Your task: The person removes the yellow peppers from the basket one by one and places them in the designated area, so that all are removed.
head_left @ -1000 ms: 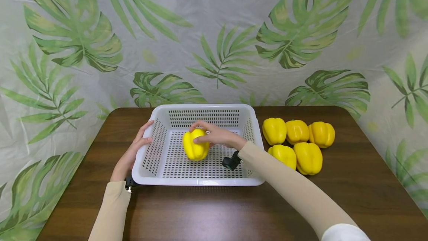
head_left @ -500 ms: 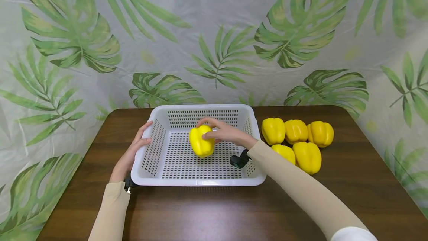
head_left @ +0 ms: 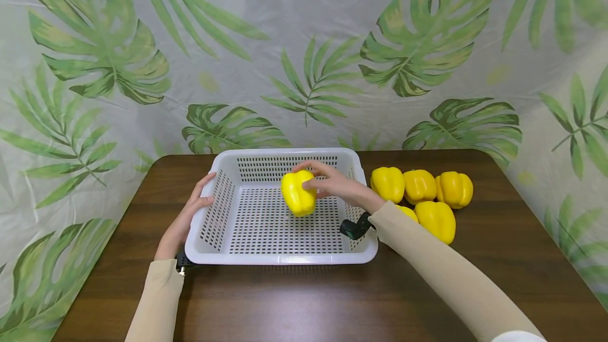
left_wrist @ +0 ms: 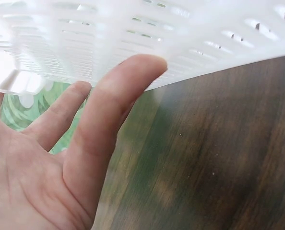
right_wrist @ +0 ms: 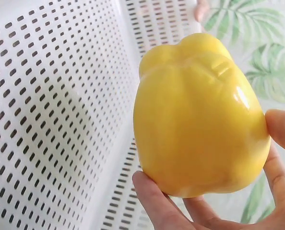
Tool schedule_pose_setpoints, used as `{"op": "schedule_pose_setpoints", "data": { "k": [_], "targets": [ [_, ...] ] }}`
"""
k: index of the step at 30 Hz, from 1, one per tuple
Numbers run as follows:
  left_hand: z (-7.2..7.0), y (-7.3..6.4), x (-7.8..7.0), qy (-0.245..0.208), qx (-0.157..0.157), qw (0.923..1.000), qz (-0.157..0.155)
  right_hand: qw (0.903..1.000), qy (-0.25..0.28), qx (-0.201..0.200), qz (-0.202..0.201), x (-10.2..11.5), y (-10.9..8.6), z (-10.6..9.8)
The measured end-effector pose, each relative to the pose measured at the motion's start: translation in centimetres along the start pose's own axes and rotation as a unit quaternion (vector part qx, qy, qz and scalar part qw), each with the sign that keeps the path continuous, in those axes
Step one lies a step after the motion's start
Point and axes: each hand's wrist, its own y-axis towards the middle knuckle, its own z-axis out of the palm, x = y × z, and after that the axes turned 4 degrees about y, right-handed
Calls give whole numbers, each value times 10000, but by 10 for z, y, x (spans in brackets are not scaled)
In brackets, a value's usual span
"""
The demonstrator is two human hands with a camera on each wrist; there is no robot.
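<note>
My right hand (head_left: 332, 181) grips a yellow bell pepper (head_left: 299, 193) over the white perforated basket (head_left: 280, 259). In the right wrist view the pepper (right_wrist: 200, 120) is held between thumb and fingers, with the basket's slotted floor (right_wrist: 51, 115) beside it. At the basket's left side is my left hand (head_left: 182, 220), its fingers along the outer wall near the rim. The left wrist view shows that hand (left_wrist: 61, 148) with thumb and fingers extended against the slotted wall (left_wrist: 147, 28). Beneath the held pepper the basket floor holds nothing else.
Several yellow bell peppers (head_left: 420, 186) stand grouped on the brown wooden table (head_left: 294, 305), right of the basket. My right forearm (head_left: 427, 257) partly hides one of them. A leaf-patterned cloth (head_left: 313, 25) hangs behind the table.
My right hand has carried the pepper rightward and a little toward the far side of the basket. The left hand stays at the basket's left side.
</note>
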Motion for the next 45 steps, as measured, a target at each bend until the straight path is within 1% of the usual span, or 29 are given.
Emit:
{"op": "schedule_pose_setpoints", "data": {
  "k": [10, 19, 26, 34, 45],
  "targets": [
    [2, -5, -3, -42, 58, 9998, -208, 9999, 60, -121, -7, 4, -22, -21],
    [3, -4, -3, -50, 4, 9997, -245, 9993, -47, -362, -84, 6, -38, -32],
    [2, -8, -5, -40, 22, 9988, -479, 9987, 82, -436, -254, 3, -51, -42],
    [3, -8, -6, -12, 63, 9991, -429, 9971, 158, -597, -436, 0, -67, -55],
    [2, -11, -7, 76, 55, 9984, -564, 9942, 208, -1015, -294, -1, -95, -74]
  ]
}}
